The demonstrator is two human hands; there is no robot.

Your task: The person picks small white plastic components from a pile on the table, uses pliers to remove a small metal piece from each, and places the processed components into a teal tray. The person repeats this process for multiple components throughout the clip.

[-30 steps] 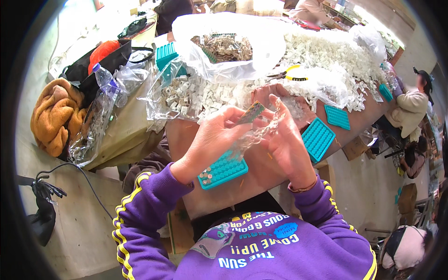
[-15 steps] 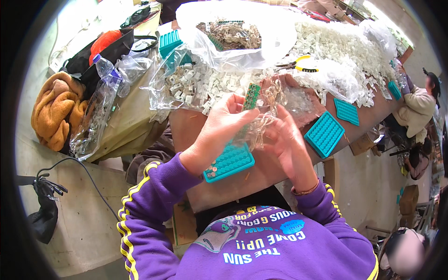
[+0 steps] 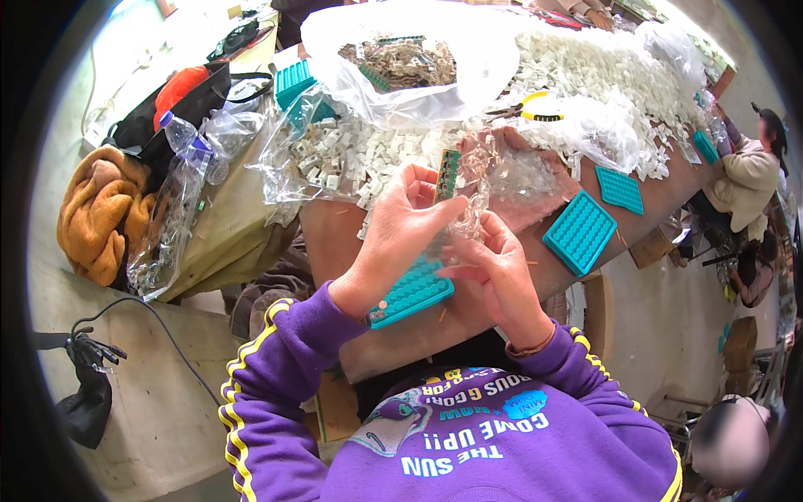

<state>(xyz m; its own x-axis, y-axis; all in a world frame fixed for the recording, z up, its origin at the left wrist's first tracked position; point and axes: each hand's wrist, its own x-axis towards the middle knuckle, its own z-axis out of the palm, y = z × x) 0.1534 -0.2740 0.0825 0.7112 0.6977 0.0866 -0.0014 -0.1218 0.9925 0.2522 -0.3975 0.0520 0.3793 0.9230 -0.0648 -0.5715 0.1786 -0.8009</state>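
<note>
while the left hand point(image 3: 395, 222) holds a green circuit board point(image 3: 447, 174) up on end, the right hand point(image 3: 499, 272) is just beside it, at a messy bunch of thin wires point(image 3: 474, 188). the thumb and fingers of the left hand are clamped on the board. the fingers of the right hand are bent near the low end of the wires, but i cannot tell if they pinch them. the two hands are close, with a small gap between them. the board and the wires are up in the air, on the person's side of the big white plastic bag point(image 3: 493, 50).

all this is over a brown worktop point(image 3: 330, 243). inside the white bag is a big tangle of wires and green boards point(image 3: 397, 67). on the person's side of the bag, under the hands, is a teal tray point(image 3: 414, 293) with bumpy rows and a few little round bits point(image 3: 382, 308) in one corner. right of the bag is a huge heap of small clear-white plastic pieces point(image 3: 594, 92). to its lower right are pliers point(image 3: 539, 109) with yellow and black handles, a pinkish cloth point(image 3: 519, 213) and another teal tray point(image 3: 581, 234). left of the bag are stacked teal trays point(image 3: 294, 79) and small white blocks point(image 3: 330, 155). farther left are a plastic bottle point(image 3: 180, 134) and a fluffy brown cloth point(image 3: 100, 209). a co-worker point(image 3: 744, 176) in a cream top is far to the bag's right.
</note>
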